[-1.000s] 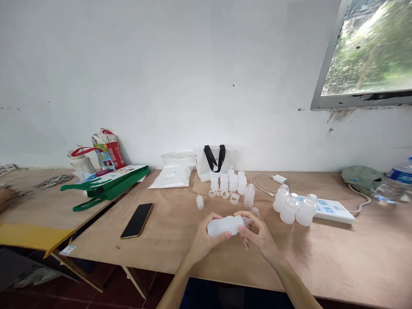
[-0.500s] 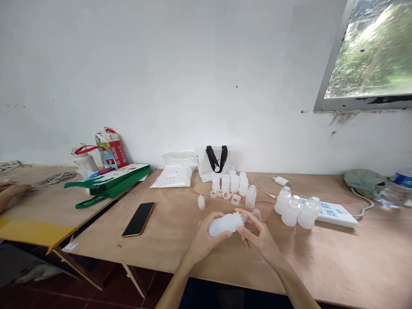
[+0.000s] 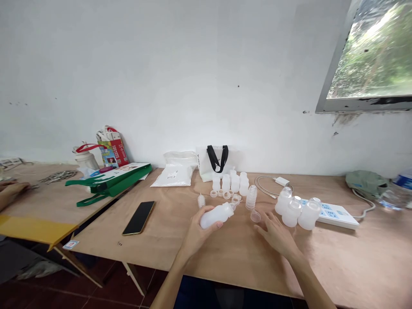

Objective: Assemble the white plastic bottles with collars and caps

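My left hand (image 3: pixel 201 234) grips a frosted white plastic bottle (image 3: pixel 215 216), which lies on its side with its neck pointing right. My right hand (image 3: pixel 277 235) is open and holds nothing, with its fingers spread just above the plywood table (image 3: pixel 244 253). Nearest its fingertips is a small clear cone-shaped cup (image 3: pixel 255 216) lying on the table. Just beyond the bottle stand several small frosted bottles (image 3: pixel 231 183), with several plastic rings (image 3: pixel 227 195) in front of them. A small pointed nozzle cap (image 3: pixel 201 201) stands left of these.
Several wide frosted bottles (image 3: pixel 298 214) stand on a white power strip's near side at right. A black smartphone (image 3: pixel 138 218) lies at left. White packets and a black-handled bag stand by the wall. Another person's hand (image 3: pixel 11 191) rests on the left table.
My right hand has let go of the bottle and moved right, fingers spread. My left hand has carried the bottle slightly left and up.
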The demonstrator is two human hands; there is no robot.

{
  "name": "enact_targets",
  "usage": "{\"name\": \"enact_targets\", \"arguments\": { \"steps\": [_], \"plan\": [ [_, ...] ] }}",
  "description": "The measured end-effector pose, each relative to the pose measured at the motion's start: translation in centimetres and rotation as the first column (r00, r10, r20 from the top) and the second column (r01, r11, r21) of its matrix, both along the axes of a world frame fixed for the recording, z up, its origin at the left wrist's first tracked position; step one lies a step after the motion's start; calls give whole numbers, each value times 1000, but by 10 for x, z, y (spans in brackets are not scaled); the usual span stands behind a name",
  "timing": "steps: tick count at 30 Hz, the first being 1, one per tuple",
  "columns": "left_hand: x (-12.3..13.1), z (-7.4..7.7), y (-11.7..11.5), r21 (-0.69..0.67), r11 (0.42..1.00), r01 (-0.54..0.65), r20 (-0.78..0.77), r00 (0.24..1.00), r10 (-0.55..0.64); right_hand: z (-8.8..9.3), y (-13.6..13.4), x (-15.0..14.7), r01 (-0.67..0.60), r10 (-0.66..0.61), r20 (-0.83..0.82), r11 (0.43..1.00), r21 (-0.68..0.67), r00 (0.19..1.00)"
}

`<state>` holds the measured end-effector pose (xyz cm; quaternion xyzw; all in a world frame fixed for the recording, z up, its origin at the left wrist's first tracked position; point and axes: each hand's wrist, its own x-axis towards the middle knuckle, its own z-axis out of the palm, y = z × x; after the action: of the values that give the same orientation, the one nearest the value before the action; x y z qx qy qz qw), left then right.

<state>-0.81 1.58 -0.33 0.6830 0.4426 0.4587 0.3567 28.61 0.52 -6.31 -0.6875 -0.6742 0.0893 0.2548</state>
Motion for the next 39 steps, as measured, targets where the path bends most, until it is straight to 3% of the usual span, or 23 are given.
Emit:
{"name": "enact_targets", "arguments": {
  "steps": [5,13,19,22,25,28,32,39],
  "plan": [
    [0,-1,0,-10,1000,-8,-10,1000,8,-8,3,-9,-6,6,17,1000,27,1000],
    [0,2,-1,14,999,38,-38,999,-37,6,-1,-10,-28,28,-85,1000,2,996],
    [-3,3,0,13,999,47,-61,997,-46,11,-1,-15,-173,178,-204,984,40,963],
    [-7,4,1,7,999,45,-71,996,-44,18,0,-15,-165,181,-418,984,73,890],
    [-10,8,1,-2,999,33,-78,996,-33,32,-4,-10,-163,233,-678,972,167,697],
    [-13,13,1,4,999,44,-84,995,-43,47,-13,-4,-169,269,-783,963,210,561],
    [-14,15,0,2,998,58,-106,993,-57,58,-22,-6,-217,295,-781,954,208,551],
    [-7,10,-3,33,986,161,-176,972,-152,59,-27,-36,-361,366,-753,915,183,547]
  ]
}}
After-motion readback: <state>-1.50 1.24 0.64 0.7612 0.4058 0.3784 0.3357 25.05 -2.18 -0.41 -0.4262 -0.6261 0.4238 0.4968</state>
